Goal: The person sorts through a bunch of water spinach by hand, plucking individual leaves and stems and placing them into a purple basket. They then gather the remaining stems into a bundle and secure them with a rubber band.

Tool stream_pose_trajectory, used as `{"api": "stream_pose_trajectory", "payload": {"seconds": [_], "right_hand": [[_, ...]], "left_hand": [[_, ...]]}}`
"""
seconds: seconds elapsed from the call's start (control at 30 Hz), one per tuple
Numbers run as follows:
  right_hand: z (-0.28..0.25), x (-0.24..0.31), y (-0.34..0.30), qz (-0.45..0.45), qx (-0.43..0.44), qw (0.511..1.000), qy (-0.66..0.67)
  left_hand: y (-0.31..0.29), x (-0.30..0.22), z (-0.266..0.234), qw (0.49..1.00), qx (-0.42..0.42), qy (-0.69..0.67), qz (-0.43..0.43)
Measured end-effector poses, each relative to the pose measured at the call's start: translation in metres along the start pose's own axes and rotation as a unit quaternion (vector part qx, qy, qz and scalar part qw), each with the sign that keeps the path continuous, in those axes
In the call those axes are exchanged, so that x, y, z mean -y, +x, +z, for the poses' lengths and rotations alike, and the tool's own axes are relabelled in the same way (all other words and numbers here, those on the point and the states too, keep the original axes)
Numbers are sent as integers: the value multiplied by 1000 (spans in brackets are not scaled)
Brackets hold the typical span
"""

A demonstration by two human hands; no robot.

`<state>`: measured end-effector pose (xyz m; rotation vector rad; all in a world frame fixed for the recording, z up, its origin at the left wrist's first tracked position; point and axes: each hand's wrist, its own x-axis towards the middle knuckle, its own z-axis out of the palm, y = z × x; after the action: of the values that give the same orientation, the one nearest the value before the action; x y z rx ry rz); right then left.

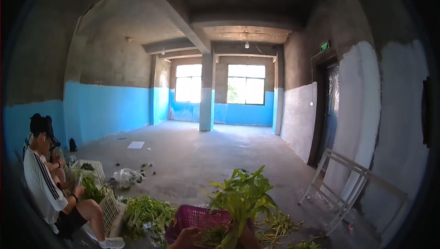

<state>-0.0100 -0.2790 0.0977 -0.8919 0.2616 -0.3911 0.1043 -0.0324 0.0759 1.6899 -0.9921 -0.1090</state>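
Nearest to the camera stands one tall bunch of bright green, broad-leaved vegetables with pale stems [242, 193]; its long axis is nearly upright, leaves at the top. Behind and to the left of its stems is the purple plastic basket with perforated walls [179, 217], which has some greens inside. Farther left, a wide heap of cut light-green vegetables [149, 214] lies on the grey concrete floor [183, 175]; loose yellowish stems [280, 227] lie to the right. The right hand [248, 238] is closed around the lower stems, so the bunch rises directly above it. The left hand [187, 238] is at the near side of the basket, left of the bunch and apart from it; its fingers are bent, but I cannot tell whether they grip something.
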Motion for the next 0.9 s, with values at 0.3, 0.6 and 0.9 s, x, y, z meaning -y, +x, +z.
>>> {"api": "stream_pose_trajectory", "payload": {"seconds": [0.3,0.6,0.9], "right_hand": [[-31,-26,4,-174,0,962,212],[-50,-81,23,5,22,999,28],[-46,-76,25,164,45,985,23]], "left_hand": [[11,72,81,900,199,-367,-123],[44,89,102,974,-27,-218,-57],[50,69,85,983,-84,-124,-102]]}}
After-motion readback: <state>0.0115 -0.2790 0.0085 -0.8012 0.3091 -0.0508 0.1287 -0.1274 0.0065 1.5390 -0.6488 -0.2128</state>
